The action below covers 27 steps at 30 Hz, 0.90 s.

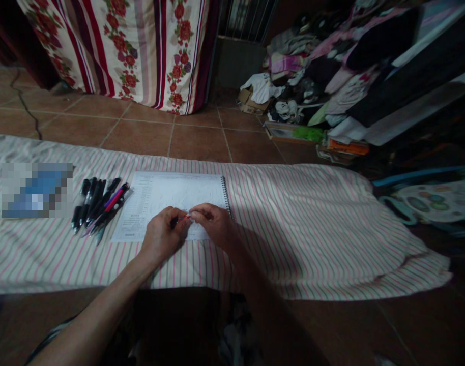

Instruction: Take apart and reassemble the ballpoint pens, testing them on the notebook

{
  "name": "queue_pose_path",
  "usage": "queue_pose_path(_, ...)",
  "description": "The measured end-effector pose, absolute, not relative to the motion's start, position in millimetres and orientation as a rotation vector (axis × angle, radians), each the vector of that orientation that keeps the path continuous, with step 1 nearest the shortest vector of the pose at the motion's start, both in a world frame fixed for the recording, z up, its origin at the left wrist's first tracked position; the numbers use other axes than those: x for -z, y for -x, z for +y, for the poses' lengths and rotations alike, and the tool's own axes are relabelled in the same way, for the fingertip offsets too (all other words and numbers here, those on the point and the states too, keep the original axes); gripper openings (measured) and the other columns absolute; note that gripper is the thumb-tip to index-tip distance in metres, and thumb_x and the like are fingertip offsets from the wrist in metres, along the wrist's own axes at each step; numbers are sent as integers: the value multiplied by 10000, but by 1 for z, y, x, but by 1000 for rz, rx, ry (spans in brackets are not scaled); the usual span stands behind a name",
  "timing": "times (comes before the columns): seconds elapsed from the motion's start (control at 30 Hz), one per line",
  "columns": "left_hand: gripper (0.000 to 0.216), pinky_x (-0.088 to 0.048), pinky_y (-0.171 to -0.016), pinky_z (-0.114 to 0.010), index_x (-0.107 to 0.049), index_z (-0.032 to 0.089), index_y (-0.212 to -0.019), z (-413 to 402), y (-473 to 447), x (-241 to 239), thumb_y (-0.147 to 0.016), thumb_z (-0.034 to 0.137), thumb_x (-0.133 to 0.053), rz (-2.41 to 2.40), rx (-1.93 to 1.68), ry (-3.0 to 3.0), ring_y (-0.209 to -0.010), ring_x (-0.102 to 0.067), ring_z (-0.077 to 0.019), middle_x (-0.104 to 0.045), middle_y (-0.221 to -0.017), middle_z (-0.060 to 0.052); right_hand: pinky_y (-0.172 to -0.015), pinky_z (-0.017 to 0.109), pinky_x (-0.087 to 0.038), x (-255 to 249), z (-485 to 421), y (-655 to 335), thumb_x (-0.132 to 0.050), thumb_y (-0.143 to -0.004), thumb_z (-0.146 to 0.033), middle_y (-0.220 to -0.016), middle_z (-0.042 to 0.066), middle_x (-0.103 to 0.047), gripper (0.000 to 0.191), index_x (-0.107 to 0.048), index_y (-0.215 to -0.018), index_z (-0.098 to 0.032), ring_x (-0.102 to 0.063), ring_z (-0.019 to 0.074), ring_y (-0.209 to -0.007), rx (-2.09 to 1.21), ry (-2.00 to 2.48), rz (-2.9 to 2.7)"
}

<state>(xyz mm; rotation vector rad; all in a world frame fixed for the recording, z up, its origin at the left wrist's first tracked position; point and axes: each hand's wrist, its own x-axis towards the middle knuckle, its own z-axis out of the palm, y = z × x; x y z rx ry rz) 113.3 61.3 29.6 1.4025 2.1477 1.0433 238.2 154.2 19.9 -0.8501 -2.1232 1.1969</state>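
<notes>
My left hand [164, 235] and my right hand [213, 222] meet over the lower part of a white spiral notebook [167, 195] lying on a striped cloth [301, 229]. Both hands are closed, pinching the two ends of a thin pen [182, 217] with a red part between the fingertips. The left fingers curl round its dark end; the right thumb and forefinger pinch the other end. A row of several pens [98, 206], mostly black with one pink, lies just left of the notebook.
A blurred blue-and-white patch [37, 189] lies at the cloth's left end. Beyond are brown floor tiles [194, 142], a floral striped curtain [141, 51], and a heap of clothes and boxes [316, 86] at the right.
</notes>
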Motion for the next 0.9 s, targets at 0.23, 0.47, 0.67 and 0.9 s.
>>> queue_pose_path(0.23,123,-408,-599,-264,-644,202,-776,61,-116,-30,-795,252,-534,2136,-1032,-1540,-643,-555,-138,-604,-707,-6,-516,232,-294,-21,151,-237,-462,-863,-433,-486,-29,-474,428,-529,-525,-180,-415,86,-490,-835,996,-2326)
queue_pose_path(0.47,160,-423,-611,-278,-645,195,-787,62,-110,-25,-797,321,-547,2122,-1071,-1369,-646,-572,-152,-637,-721,-15,-670,246,-466,-16,154,-237,-480,-843,-342,-767,17,-674,257,-649,-977,-202,-624,127,-701,-1256,857,-2019)
queue_pose_path(0.67,203,-409,-584,-282,-647,191,-785,62,-110,-27,-791,367,-547,2106,-1055,-1324,-617,-560,-156,-629,-696,-17,-675,246,-472,-13,156,-237,-553,-770,-237,-829,23,-699,157,-682,-855,-207,-625,132,-742,-1334,782,-1994)
queue_pose_path(0.9,187,-401,-583,-275,-643,187,-771,61,-113,-31,-782,345,-543,2112,-1031,-1384,-625,-554,-155,-619,-693,-21,-586,229,-406,-20,154,-238,-529,-819,-323,-644,-3,-632,207,-647,-729,-178,-556,109,-604,-1176,886,-2164)
